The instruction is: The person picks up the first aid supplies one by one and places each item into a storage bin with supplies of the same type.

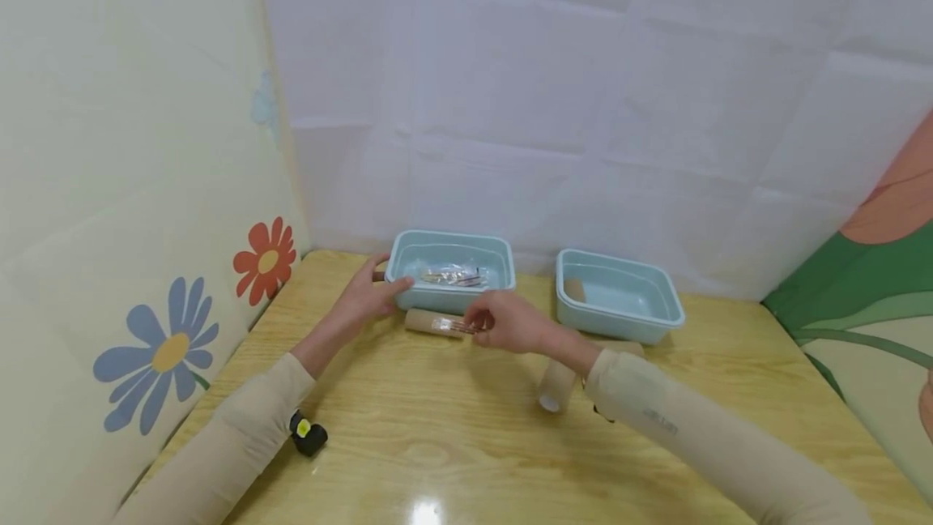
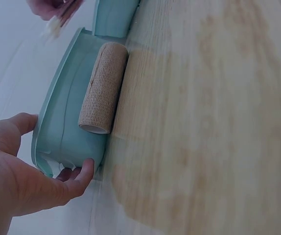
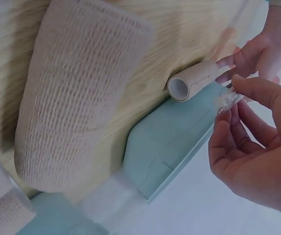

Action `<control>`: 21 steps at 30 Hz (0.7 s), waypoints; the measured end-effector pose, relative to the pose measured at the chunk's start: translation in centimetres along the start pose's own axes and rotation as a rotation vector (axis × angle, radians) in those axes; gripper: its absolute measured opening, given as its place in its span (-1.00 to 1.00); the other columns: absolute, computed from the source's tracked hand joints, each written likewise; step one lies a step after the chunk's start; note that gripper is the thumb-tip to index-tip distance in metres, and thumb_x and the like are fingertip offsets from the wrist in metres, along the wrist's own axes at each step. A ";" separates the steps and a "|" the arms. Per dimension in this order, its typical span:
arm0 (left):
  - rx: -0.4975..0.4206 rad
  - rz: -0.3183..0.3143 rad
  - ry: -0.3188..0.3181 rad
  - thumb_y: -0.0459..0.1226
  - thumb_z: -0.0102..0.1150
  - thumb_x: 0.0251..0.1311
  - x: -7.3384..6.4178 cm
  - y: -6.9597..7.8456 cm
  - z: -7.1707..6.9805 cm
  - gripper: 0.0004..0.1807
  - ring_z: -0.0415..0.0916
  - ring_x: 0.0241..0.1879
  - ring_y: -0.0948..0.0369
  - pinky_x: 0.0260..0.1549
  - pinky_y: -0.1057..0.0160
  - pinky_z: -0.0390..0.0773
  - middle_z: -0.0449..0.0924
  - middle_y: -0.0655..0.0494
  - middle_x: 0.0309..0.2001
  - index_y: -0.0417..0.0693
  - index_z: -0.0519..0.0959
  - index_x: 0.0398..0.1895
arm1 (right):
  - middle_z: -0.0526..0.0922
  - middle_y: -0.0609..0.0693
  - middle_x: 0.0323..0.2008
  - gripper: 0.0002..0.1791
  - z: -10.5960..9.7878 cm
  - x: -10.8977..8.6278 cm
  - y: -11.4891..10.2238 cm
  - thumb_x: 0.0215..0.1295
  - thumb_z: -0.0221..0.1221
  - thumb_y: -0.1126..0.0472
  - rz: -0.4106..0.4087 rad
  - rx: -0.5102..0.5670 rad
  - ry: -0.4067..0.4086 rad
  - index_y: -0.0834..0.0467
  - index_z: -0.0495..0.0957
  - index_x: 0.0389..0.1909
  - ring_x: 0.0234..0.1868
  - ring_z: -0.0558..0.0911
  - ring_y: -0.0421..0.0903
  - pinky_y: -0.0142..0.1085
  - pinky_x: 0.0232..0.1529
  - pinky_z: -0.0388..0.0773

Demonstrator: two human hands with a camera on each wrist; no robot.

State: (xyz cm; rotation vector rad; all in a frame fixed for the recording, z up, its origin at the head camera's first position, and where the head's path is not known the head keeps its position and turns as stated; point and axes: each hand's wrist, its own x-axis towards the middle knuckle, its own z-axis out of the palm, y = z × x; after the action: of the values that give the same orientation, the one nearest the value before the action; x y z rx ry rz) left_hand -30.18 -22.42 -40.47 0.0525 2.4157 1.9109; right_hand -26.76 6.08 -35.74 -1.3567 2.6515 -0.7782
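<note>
My left hand (image 1: 368, 294) grips the left end of a light blue plastic bin (image 1: 430, 299), its thumb at the rim and the fingers round the end wall. Several clear packets of thin sticks (image 1: 455, 275) lie inside this bin. Against its front wall, a tan textured roll (image 2: 104, 90) with a hollow core lies on its side. Just in front of the bin, my right hand (image 1: 516, 324) pinches a small clear plastic packet (image 3: 227, 100) between thumb and fingers. Thin reddish-brown sticks show through the packet, which overlaps the roll in the head view.
A second blue bin (image 1: 619, 326) stands to the right with a tan roll (image 1: 575, 290) inside. More tan rolls (image 1: 557, 387) lie on the wooden table (image 1: 408, 428) by my right forearm. A white sheet (image 1: 510, 104) hangs behind. Beside my left sleeve is a black item (image 1: 312, 439).
</note>
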 end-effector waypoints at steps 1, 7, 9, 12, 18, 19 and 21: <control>-0.001 -0.001 0.001 -0.07 0.28 0.39 0.0 0.0 0.0 -0.08 0.43 0.17 -0.18 0.04 -0.04 0.59 0.18 -0.38 0.42 -0.08 -0.02 0.63 | 0.71 0.03 -0.29 -0.79 -0.1 0.0 0.1 0.14 0.40 0.44 0.005 0.000 0.009 0.29 0.70 -0.18 -0.27 0.65 -0.12 -0.39 -0.20 0.59; 0.007 0.009 -0.002 -0.08 0.29 0.39 0.0 0.0 -0.2 -0.08 0.47 0.12 -0.15 -0.01 -0.01 0.62 0.20 -0.38 0.39 -0.09 -0.01 0.63 | 0.68 0.00 -0.33 -0.79 -1.1 0.2 0.9 0.17 0.41 0.42 0.090 0.037 0.062 0.30 0.71 -0.16 -0.31 0.63 -0.15 -0.36 -0.24 0.58; 0.010 0.014 -0.002 -0.08 0.29 0.39 0.0 -0.1 -0.2 -0.08 0.48 0.11 -0.14 -0.03 0.01 0.63 0.21 -0.39 0.38 -0.09 -0.02 0.63 | 0.68 -0.02 -0.34 -0.79 -1.5 0.3 1.3 0.20 0.41 0.39 0.129 0.072 0.087 0.28 0.71 -0.14 -0.31 0.62 -0.16 -0.34 -0.25 0.58; 0.010 0.014 0.001 -0.08 0.29 0.38 0.0 -0.1 -0.2 -0.08 0.49 0.09 -0.13 -0.05 0.01 0.63 0.22 -0.38 0.38 -0.09 -0.01 0.62 | 0.68 -0.03 -0.32 -0.78 -2.1 0.5 1.8 0.22 0.41 0.34 0.191 0.157 0.121 0.26 0.72 -0.10 -0.29 0.62 -0.15 -0.29 -0.25 0.57; 0.018 0.015 0.006 -0.07 0.29 0.38 -0.1 0.0 -0.1 -0.09 0.47 0.11 -0.14 -0.04 0.01 0.63 0.22 -0.38 0.38 -0.08 0.01 0.62 | 0.68 -0.01 -0.23 -0.74 -3.0 0.5 2.6 0.29 0.38 0.27 0.328 0.353 0.145 0.19 0.71 -0.02 -0.20 0.62 -0.07 -0.21 -0.21 0.58; 0.019 0.016 0.007 -0.07 0.29 0.38 -0.1 0.0 -0.1 -0.09 0.47 0.11 -0.15 -0.04 0.01 0.63 0.22 -0.38 0.37 -0.09 0.01 0.62 | 0.68 0.00 -0.22 -0.74 -3.1 0.5 2.8 0.30 0.38 0.27 0.339 0.366 0.150 0.20 0.70 -0.01 -0.20 0.61 -0.06 -0.21 -0.21 0.57; 0.018 0.017 0.006 -0.07 0.29 0.38 -0.1 0.0 -0.1 -0.08 0.46 0.13 -0.16 -0.02 -0.02 0.62 0.22 -0.38 0.38 -0.09 0.00 0.62 | 0.68 0.01 -0.21 -0.74 -3.2 0.6 3.1 0.32 0.36 0.28 0.339 0.371 0.163 0.21 0.70 0.01 -0.21 0.61 -0.05 -0.15 -0.20 0.58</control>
State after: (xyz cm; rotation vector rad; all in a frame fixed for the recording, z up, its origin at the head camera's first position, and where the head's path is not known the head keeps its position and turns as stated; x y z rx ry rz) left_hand -30.05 -22.48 -40.45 0.0683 2.4437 1.8990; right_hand -30.28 8.41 -34.29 -0.7603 2.5692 -1.2890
